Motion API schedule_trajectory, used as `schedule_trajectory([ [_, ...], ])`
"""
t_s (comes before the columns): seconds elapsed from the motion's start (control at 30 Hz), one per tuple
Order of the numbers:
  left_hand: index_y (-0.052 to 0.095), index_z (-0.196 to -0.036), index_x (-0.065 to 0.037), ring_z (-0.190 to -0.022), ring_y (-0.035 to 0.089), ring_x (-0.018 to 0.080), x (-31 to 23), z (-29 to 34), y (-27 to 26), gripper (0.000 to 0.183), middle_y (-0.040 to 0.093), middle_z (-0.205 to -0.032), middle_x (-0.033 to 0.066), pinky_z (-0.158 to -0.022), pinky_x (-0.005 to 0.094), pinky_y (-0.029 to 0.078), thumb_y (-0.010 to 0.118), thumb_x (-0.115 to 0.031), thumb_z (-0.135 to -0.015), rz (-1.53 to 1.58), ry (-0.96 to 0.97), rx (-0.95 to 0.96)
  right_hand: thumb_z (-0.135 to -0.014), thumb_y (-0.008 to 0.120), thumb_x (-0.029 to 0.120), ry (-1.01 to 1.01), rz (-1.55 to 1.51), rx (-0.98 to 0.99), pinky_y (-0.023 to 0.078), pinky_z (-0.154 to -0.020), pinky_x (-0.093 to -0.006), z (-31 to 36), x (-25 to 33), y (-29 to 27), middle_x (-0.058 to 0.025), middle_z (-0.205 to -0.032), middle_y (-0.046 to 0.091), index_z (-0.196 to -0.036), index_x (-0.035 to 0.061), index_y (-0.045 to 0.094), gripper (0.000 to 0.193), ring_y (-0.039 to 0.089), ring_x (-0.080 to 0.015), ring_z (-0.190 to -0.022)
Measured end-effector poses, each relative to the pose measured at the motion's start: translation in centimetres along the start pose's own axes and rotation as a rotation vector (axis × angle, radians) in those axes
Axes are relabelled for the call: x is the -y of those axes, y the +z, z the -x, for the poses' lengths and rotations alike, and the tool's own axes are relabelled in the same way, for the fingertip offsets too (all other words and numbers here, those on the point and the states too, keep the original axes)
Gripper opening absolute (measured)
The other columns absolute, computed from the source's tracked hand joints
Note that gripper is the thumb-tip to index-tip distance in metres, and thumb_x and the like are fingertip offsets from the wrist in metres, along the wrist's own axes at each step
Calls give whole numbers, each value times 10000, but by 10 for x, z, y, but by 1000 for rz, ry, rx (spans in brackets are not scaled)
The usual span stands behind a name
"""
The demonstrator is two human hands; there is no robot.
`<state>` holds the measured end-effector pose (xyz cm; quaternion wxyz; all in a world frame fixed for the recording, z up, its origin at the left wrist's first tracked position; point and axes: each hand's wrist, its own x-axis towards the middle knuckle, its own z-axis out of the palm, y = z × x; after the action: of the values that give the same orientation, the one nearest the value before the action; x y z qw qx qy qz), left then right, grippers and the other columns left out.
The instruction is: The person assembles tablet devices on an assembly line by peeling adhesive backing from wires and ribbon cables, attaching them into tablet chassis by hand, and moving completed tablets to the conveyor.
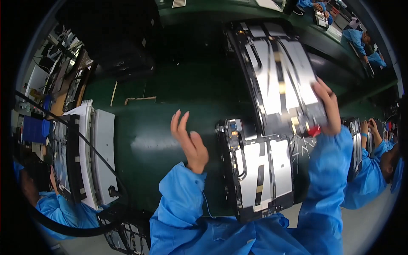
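Observation:
My right hand (330, 104), in a blue sleeve, grips the right edge of an uncovered tablet (304, 72) with silver battery panels, dark strips and gold-coloured patches. That tablet is tilted and slightly blurred, on the far right side of the green bench (191, 85). Nearer to me lies a second uncovered tablet (280, 170) of the same kind, its upper end partly overlapped by the first. A small red spot shows by my right fingers. To the left of both tablets my left hand (190, 146) is raised over the bench, fingers apart and holding nothing.
Dark bulky cases (110, 38) stand at the far left. A pile of white and grey panels (104, 148) is at the left, crossed by a black cable (95, 153). Thin pale strips (302, 146) lie beside the near tablet. Co-workers in blue (369, 187) sit at both sides.

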<state>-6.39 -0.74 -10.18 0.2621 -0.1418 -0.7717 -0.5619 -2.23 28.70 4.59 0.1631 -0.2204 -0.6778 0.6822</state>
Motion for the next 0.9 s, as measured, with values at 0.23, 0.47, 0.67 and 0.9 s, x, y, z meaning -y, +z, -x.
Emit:
schedule_trajectory([
  [0.23,489,-1249,-28,-1299,277,377,10,-11,-3,392,362,-1376,177,-1076,477,198,418,-236,-926,-163,-60,122,-786,725,239,-5,-14,-60,492,-777,-259,-166,-44,57,-82,-1032,649,-1195,-17,578,505,628,-153,-866],
  [0.47,540,-1192,-32,-1289,308,355,6,-18,2,365,374,-1363,171,-1069,452,239,359,-255,-966,-195,-46,186,-820,685,345,-227,452,-45,489,-821,-293,-290,-139,22,-119,-1027,680,-1155,20,632,470,649,-210,-927],
  [0.67,555,-1160,-30,-1277,306,361,7,-13,1,312,372,-1359,171,-1062,451,243,396,-204,-955,-119,-99,192,-838,634,361,-428,535,-118,482,-746,-303,-224,-86,15,-133,-836,697,-934,6,696,373,667,-217,-803],
  [0.9,613,-1057,-15,-1210,425,294,16,-10,1,321,450,-1293,166,-1018,372,312,368,-212,-989,-6,-227,125,-722,596,45,-528,948,-54,416,-527,-339,15,-1,-13,-204,-625,504,-689,-58,510,139,521,-316,-530],
])
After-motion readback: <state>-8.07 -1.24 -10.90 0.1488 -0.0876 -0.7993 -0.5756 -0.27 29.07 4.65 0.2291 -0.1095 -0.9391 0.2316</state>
